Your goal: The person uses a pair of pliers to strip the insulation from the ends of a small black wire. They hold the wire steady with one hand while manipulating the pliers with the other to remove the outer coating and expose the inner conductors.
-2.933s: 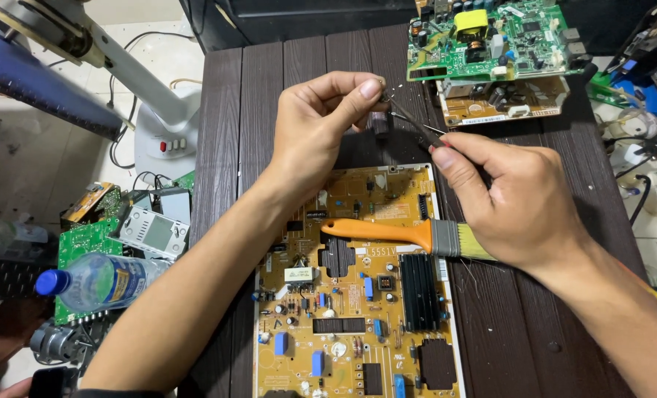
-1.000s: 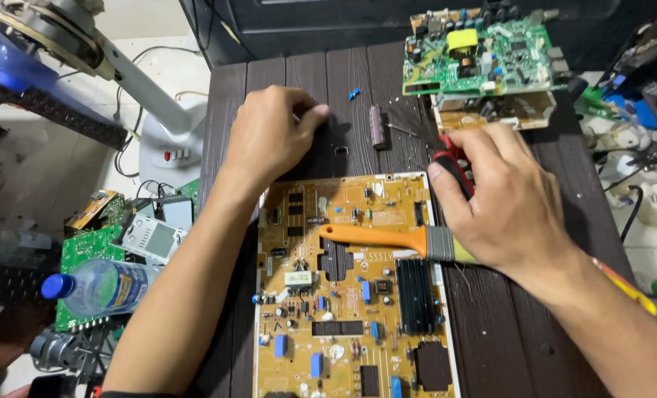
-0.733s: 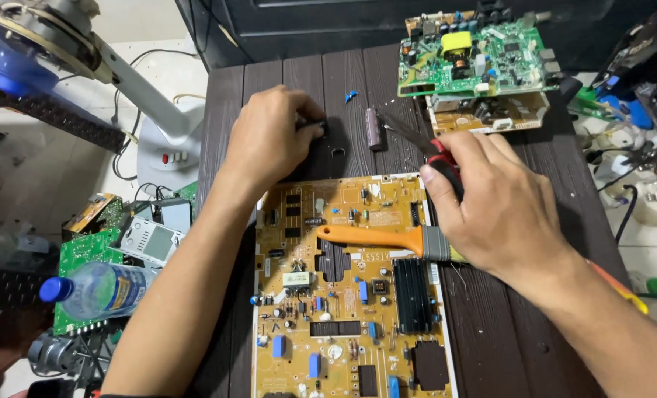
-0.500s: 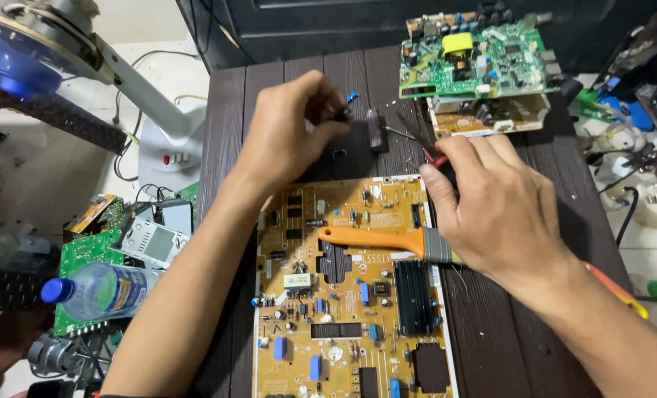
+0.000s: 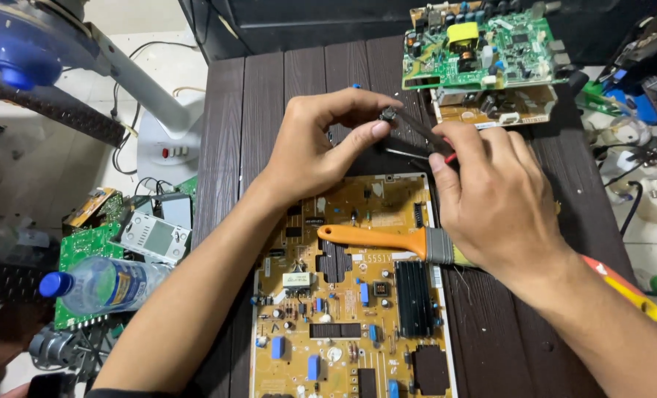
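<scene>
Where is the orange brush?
The brush lies across the top of the yellow board, its bristle end tucked under the right hand.

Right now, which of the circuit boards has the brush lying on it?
The large yellow circuit board nearest the person: the orange-handled brush lies across its upper part. The green board at the table's far edge carries none.

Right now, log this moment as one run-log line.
left hand: pinches small black component | right hand: holds probes against it | below: yellow circuit board, orange-handled brush
</scene>
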